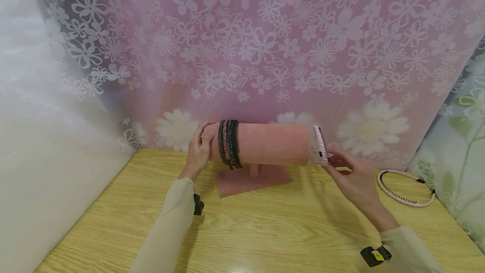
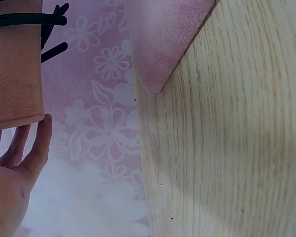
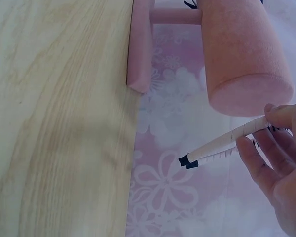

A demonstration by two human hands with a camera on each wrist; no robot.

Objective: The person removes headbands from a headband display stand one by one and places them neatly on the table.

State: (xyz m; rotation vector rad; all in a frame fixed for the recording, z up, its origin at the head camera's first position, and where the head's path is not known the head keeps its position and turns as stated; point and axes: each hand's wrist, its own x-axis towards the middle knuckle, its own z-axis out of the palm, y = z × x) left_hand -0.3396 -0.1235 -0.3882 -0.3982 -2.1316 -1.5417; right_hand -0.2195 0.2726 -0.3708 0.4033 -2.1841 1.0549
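A pink plush headband stand (image 1: 273, 143), a horizontal roll on a post and flat base (image 1: 236, 184), stands on the table. Several glittery headbands (image 1: 222, 146), dark ones and a pinkish one, sit side by side around the roll's left part. My left hand (image 1: 198, 153) holds the roll's left end, thumb toward me; in the left wrist view its fingers (image 2: 42, 138) touch the roll's edge. My right hand (image 1: 356, 182) pinches a light pink toothed headband (image 1: 321, 142) just beyond the roll's right end. The right wrist view shows this headband's black-tipped ends (image 3: 185, 161) apart from the roll.
Another light pink toothed headband (image 1: 401, 199) lies on the wooden table (image 1: 265, 235) at the right. Behind the stand hangs a pink curtain with white flowers (image 1: 257, 45). Pale sheeting (image 1: 57, 138) borders the left side, a leaf-patterned sheet (image 1: 460, 151) the right.
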